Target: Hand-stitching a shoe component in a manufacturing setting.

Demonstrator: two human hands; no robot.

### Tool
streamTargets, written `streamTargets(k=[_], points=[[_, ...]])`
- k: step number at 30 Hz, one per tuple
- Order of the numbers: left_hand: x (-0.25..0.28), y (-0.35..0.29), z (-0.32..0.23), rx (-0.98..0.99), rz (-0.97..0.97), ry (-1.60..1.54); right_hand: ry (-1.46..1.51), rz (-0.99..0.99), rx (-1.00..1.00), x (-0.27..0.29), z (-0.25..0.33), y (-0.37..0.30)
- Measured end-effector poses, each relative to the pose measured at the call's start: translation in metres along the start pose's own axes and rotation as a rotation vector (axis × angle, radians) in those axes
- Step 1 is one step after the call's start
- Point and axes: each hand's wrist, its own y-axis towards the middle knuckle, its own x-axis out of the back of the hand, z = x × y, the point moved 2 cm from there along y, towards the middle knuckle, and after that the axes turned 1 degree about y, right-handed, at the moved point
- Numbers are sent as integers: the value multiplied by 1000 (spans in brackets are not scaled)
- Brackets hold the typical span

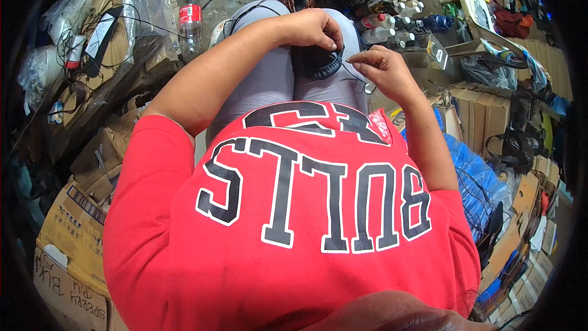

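One black piece [313, 63] on lap [263, 84], between two thighs. Left hand [313, 28]: grip at its far side, fingers bent; clamped or not, cannot tell. Right hand [388, 72]: grip pinched on one thin thing [345, 60]. Far left, one red-label bottle [190, 19].

We take this for a cramped storeroom or workshop corner, though we cannot tell which. On the left we see cardboard boxes [70, 224] heaped near, with clear plastic wrapping [138, 9] farther off. On the right we find stacked cardboard [484, 108] and blue plastic sheeting [468, 168]. Far right, plastic bottles [375, 35] crowd near a pale plastic frame [476, 9]; a red-labelled bottle [190, 17] shows far left.
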Motion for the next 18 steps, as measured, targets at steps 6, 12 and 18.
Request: streamTargets(k=[6, 12, 18], points=[[0, 3, 2, -15, -3, 19, -68, -72, 85, -7, 2, 1], [-2, 5, 1, -16, 12, -6, -253, -156, 117, -5, 7, 0], [-1, 3, 1, -110, 40, 180, 27, 65, 63, 4, -14, 15]])
